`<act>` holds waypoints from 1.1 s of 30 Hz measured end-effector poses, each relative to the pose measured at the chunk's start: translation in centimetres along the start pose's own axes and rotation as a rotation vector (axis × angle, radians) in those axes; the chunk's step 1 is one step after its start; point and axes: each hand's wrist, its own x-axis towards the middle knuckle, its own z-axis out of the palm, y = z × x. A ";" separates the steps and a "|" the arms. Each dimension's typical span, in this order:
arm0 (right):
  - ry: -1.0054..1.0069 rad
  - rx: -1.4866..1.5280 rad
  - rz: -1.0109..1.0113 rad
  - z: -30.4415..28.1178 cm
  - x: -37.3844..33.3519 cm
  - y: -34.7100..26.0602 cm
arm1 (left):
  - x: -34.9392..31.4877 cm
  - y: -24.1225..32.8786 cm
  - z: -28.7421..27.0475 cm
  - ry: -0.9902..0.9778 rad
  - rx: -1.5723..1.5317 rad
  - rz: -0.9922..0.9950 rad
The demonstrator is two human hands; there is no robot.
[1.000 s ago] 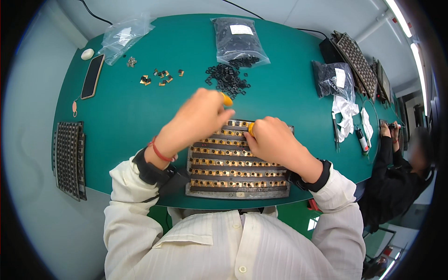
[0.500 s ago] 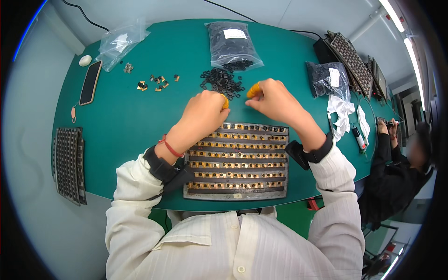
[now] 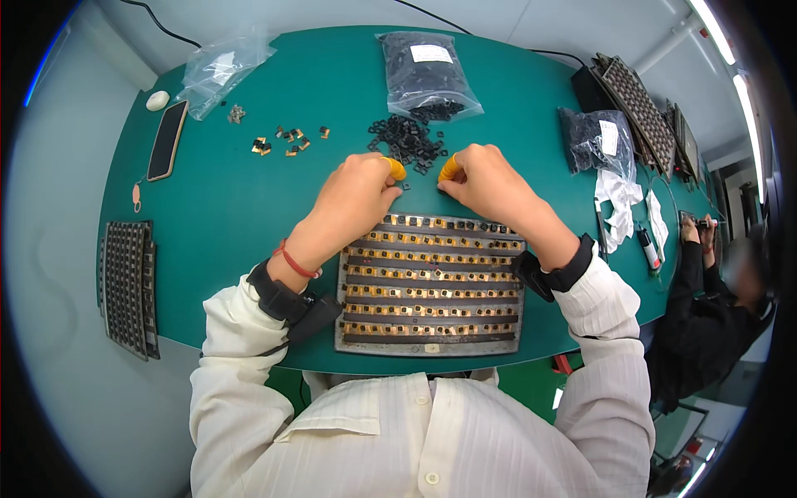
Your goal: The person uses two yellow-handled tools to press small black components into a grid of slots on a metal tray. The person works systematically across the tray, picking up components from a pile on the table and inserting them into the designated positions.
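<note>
My left hand (image 3: 355, 197) hovers over the green table just beyond the tray, a yellow cover on its index finger. Thumb and index are slightly apart, beside a small square black part (image 3: 406, 187). My right hand (image 3: 491, 184), also with a yellow-covered finger, is curled with thumb and index close together; whatever is between them is hidden. A heap of small black square parts (image 3: 407, 139) lies just past both hands. Below them is a flat metal tray (image 3: 432, 349) with rows of small gold-coloured pieces, many bearing black squares.
Plastic bags of black parts (image 3: 423, 75) (image 3: 594, 141) stand at the back and right. Loose gold-and-black pieces (image 3: 290, 141), a phone (image 3: 168, 141) and stacked trays (image 3: 126, 286) are at left. More trays (image 3: 635, 108), white tissue (image 3: 618, 203) and a co-worker (image 3: 706, 324) are at right.
The whole view has shifted slightly. My left thumb and index have parted a little, and a black part now shows beside them. My right hand stays near the heap, its fingers curled.
</note>
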 end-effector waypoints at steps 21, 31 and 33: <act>0.042 0.000 0.031 1.5 -0.7 0.0 | 0.2 1.2 0.4 -0.003 0.146 -0.059; 0.070 0.042 -0.020 -0.7 -2.2 -1.2 | -0.3 3.1 0.6 -0.069 0.012 0.193; 0.109 0.037 -0.032 -1.8 -3.5 -1.2 | -0.4 3.5 1.2 -0.088 -0.002 0.282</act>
